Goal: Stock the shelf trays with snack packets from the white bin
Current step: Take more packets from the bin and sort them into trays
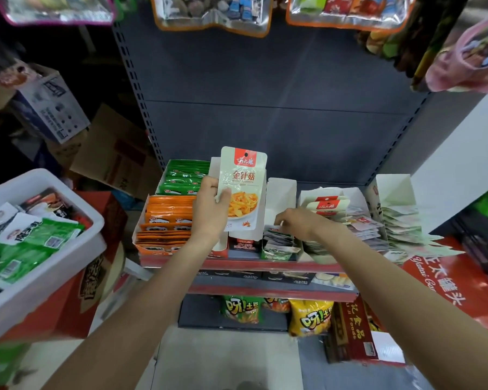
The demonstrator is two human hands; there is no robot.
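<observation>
My left hand holds a pale green mushroom snack packet upright above the cardboard trays on the shelf. My right hand reaches into a tray of small grey-green packets, its fingers curled onto the packets there. The white bin sits at the left on a red carton, filled with green and white snack packets. An orange packet tray and a green packet tray stand left of my left hand.
More trays of pale packets fill the right of the shelf. Chip bags stand on the lower shelf. Red cartons lie at the right, cardboard boxes behind the bin. Bags hang overhead.
</observation>
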